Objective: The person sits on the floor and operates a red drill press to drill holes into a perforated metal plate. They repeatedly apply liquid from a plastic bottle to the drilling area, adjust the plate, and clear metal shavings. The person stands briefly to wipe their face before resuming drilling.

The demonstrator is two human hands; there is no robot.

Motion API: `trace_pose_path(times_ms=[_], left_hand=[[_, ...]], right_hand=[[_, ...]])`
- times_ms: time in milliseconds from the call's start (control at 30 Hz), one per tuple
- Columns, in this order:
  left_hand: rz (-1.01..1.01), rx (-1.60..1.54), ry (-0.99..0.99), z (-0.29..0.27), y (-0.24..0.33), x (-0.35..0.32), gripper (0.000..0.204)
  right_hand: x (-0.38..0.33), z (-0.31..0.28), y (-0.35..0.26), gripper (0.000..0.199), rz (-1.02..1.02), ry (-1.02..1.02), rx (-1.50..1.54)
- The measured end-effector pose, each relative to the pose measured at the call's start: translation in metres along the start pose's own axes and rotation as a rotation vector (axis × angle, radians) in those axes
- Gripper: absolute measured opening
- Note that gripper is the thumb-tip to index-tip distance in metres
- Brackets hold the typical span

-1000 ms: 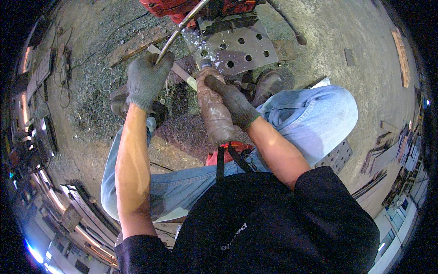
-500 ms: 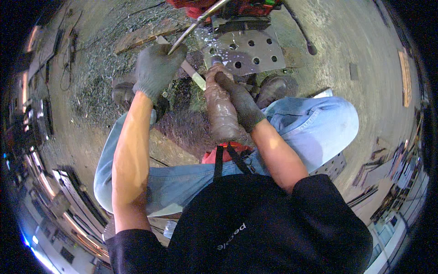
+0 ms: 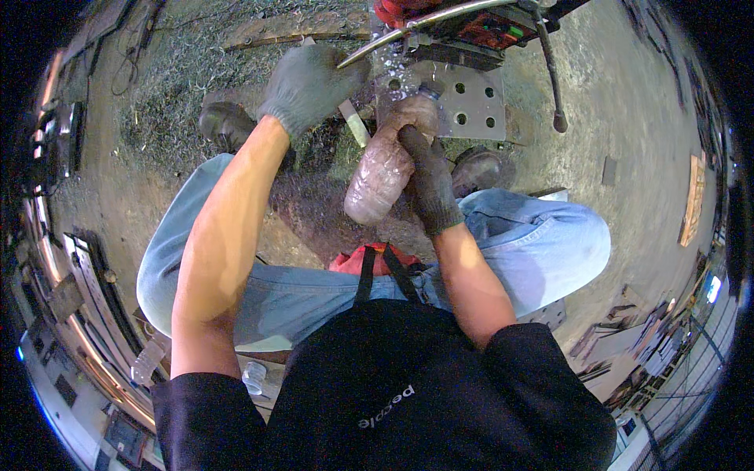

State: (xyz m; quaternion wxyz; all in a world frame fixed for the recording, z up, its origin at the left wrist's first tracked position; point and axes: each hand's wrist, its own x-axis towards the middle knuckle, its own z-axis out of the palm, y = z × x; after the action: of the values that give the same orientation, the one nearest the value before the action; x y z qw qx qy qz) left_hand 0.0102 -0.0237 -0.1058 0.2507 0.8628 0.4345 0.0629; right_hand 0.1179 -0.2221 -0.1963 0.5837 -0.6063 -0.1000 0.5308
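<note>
Left hand: grey-gloved (image 3: 314, 86), curled in a fist around the near end of a curved metal bar (image 3: 408, 29). Fingertips are tucked out of sight, so can't tell you how tight.
The bar: arcs up and right from the fist, passing in front of the red-and-black machine (image 3: 483, 35). Holding it by the end probably gives decent leverage, if it's a lever. Can't see where it attaches.
Right hand: dark-gloved (image 3: 432, 184), wrapped on the bottle's right side, thumb laid across the top, other fingers mostly hidden behind.
The bottle: grimy, see-through plastic (image 3: 381, 173), up off the floor between the knees. It's tilted, neck up and to the right, base toward the wearer. My guess is the side grip leaves the neck clear and aimed at the machine side.
Holey plate: flat grey metal (image 3: 475, 104), just in front of the machine, bottle neck above its near part. White splashes sit by the plate's left side, so maybe it's catching drips.
Feet and knees: boots (image 3: 228, 125) planted wide, jeans (image 3: 542, 235) spread, which looks like it's just making elbow room.
</note>
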Motion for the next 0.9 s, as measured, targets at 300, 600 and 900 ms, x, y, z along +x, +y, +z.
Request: trace_pose_path(times_ms=[300,600,900], left_hand=[[-0.066,0.027,-0.065,-0.001,0.001,0.003,0.048],[-0.052,0.038,-0.065,-0.002,0.003,0.001,0.048],[-0.065,0.031,-0.062,-0.003,0.003,-0.001,0.044]], right_hand=[[0.004,0.001,0.004,0.039,0.165,-0.15,0.341],[-0.004,0.011,-0.007,0.034,0.099,-0.15,0.186],[-0.013,0.016,-0.023,0.031,0.27,-0.165,0.429]])
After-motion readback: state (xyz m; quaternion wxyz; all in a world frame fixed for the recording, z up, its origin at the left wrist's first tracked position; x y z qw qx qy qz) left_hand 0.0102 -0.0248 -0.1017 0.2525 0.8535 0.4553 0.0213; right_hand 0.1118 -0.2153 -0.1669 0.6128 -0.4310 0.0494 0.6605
